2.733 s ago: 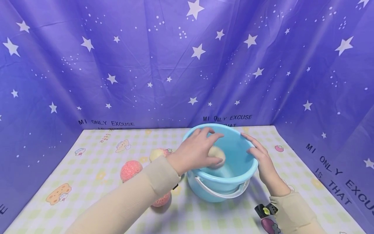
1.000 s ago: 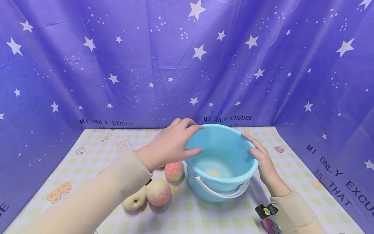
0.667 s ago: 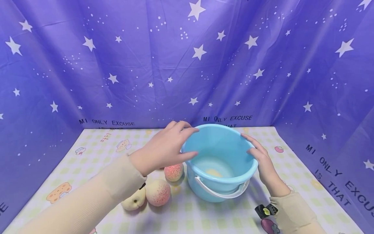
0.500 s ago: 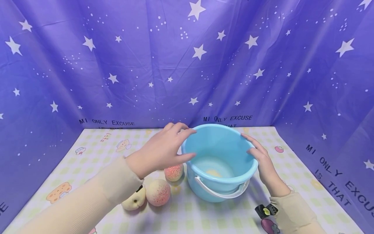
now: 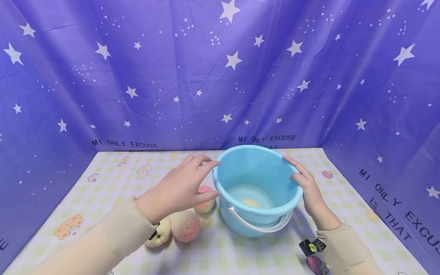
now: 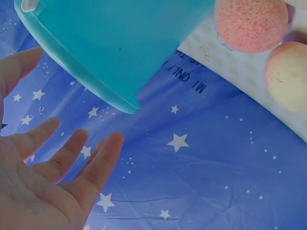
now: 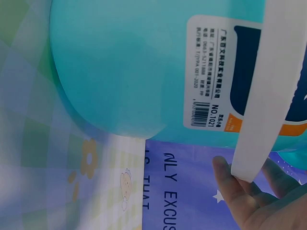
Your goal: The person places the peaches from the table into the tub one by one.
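A light blue bucket (image 5: 259,223) with a white handle (image 5: 261,228) stands upright. Only a pale yellow patch shows on its inside bottom. My right hand (image 5: 311,191) holds the bucket's right rim, its thumb over the edge; the right wrist view shows these fingers near the handle's end. My left hand (image 5: 175,187) hovers beside the left rim, fingers spread and nothing in them. Below it lie a pink-speckled peach (image 5: 205,206), a pale peach with a pink side (image 5: 185,226) and a cream one (image 5: 161,233). The left wrist view shows a coral-pink peach (image 6: 252,24) too.
The table has a green-and-white checked cloth (image 5: 103,206) with cartoon prints. A purple curtain (image 5: 192,76) with white stars hangs behind and at both sides. On the right wrist sits a small black device (image 5: 312,247). A label (image 7: 206,72) is on the bucket's side.
At first my left hand was inside the bucket with a pale peach; the hand has since come out without it and drifted left and down. The right hand stayed at the rim.
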{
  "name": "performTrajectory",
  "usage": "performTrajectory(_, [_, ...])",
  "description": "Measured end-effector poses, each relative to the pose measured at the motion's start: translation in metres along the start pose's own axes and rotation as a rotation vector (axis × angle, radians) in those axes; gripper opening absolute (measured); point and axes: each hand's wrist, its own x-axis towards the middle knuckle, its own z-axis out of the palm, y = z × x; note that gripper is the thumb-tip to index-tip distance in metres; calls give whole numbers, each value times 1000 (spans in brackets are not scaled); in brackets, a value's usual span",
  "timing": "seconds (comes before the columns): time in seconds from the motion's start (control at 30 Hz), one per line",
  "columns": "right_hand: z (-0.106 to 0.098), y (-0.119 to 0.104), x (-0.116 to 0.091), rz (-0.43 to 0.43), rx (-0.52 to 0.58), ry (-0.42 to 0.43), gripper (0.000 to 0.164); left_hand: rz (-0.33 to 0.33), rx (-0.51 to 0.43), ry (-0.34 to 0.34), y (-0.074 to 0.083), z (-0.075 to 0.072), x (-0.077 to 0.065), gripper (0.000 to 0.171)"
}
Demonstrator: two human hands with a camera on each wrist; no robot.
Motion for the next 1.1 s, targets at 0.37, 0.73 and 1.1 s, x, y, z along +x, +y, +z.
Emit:
performTrajectory(0.37, [0,0,0,-6,-2,2,64,-34,12,-29,0,4,-15,57])
performTrajectory(0.73, [0,0,0,-10,-6,-6,64,-75,30,-70,-1,11,-29,57])
performTrajectory(1.1, [0,0,0,-2,4,1,64,-91,24,-131,-5,21,-41,64])
